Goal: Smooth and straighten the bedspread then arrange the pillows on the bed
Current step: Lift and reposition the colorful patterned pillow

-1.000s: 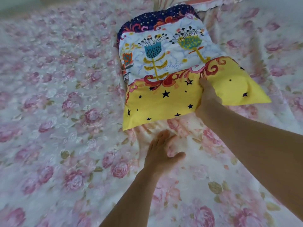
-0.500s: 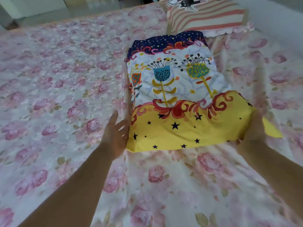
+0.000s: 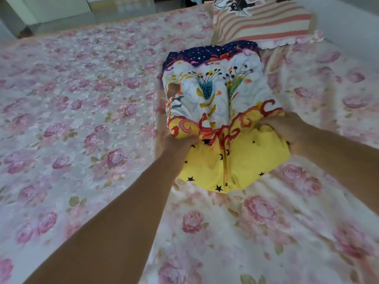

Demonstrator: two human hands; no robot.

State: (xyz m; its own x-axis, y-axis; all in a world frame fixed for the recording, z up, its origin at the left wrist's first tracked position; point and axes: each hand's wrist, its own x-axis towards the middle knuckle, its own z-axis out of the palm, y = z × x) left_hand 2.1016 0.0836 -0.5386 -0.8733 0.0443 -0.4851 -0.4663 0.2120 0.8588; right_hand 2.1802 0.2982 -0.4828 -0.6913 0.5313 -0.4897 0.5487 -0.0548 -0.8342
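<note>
Matt printed cotton pillow (image 3: 217,103), creased, faintly glossy embossed floral cloth bedspread (image 3: 86,103)

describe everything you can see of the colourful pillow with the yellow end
The colourful pillow looks like soft printed cloth: navy starry band at the far end, white middle with flowers, red swirls, yellow near end with dark stars. It lies on the floral bedspread, far end by the striped pillow. The left hand and right hand grip its sides at the swirls, bunching it so a crease runs down the middle.

Left hand (image 3: 178,144), right hand (image 3: 284,129) gripping bunched pillow (image 3: 217,111)
</note>
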